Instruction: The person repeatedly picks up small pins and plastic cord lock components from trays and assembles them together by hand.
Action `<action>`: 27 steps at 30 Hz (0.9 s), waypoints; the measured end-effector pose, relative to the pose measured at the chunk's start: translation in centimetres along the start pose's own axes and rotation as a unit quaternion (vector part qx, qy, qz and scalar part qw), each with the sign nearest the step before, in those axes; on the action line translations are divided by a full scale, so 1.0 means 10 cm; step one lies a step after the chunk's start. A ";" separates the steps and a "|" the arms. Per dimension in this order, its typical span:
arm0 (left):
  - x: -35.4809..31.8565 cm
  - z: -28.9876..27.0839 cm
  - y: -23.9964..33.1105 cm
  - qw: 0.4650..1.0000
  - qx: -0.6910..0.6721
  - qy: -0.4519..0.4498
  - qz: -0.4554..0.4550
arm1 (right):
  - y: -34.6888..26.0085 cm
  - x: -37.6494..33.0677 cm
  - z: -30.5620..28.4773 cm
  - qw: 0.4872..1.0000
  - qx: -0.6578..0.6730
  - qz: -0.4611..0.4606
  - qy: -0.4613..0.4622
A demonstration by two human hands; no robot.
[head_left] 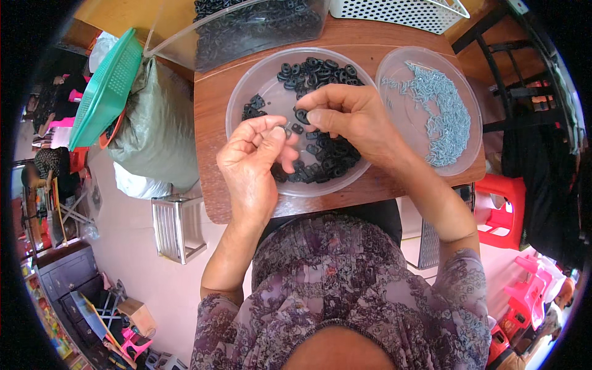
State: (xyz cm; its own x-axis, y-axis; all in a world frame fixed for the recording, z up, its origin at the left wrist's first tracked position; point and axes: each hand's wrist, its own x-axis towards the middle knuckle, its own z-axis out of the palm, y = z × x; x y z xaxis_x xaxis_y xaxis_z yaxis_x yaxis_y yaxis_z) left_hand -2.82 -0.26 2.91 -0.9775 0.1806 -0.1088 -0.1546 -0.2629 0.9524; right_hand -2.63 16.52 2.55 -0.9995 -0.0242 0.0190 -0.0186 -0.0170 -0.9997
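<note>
Above a round, clear plastic tray, both of my hands work close together. My right hand pinches a small black plastic piece between thumb and index finger. A little lower and to the left, my left hand is closed, its thumb pressed to the index fingertip; what sits in that pinch is too small to name. Under the hands lie many loose black plastic pieces, rounded and with holes. A smaller cluster of black parts rests at the tray's left side.
Right of the tray, a round plastic lid holds a pile of silvery screws. A clear bin of black pieces and a white perforated basket stand behind. Left of the wooden table are a bulging sack and a metal stool.
</note>
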 end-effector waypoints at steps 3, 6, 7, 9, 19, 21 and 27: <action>-0.06 0.03 0.01 1.000 0.017 -0.002 0.007 | 0.04 -0.03 0.00 0.997 0.063 0.038 -0.007; -0.09 0.04 0.01 0.999 0.043 -0.013 0.016 | 0.06 -0.04 -0.01 0.994 0.093 0.051 -0.012; -0.10 0.03 0.01 0.999 0.043 -0.012 0.016 | 0.05 -0.04 -0.01 0.993 0.100 0.062 -0.023; -0.11 0.03 0.01 0.999 0.037 -0.016 0.016 | 0.05 -0.05 -0.01 0.991 0.107 0.074 -0.036; -0.11 0.04 -0.01 0.999 0.041 -0.001 0.016 | 0.07 -0.05 0.02 0.979 0.161 0.122 -0.039; -0.11 0.03 -0.02 0.999 0.033 -0.002 0.016 | 0.07 -0.05 0.01 0.976 0.170 0.132 -0.042; -0.11 0.02 -0.04 0.999 0.044 -0.003 0.011 | 0.08 -0.05 0.00 0.970 0.181 0.153 -0.053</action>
State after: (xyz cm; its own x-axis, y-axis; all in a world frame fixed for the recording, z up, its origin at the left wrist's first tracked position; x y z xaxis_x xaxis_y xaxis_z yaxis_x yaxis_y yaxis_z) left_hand -1.67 -0.16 2.73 -0.9798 0.1805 -0.0859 -0.1192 -0.1830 0.9758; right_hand -2.13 16.49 1.76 -0.9486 -0.1858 -0.2562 0.3069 -0.3422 -0.8881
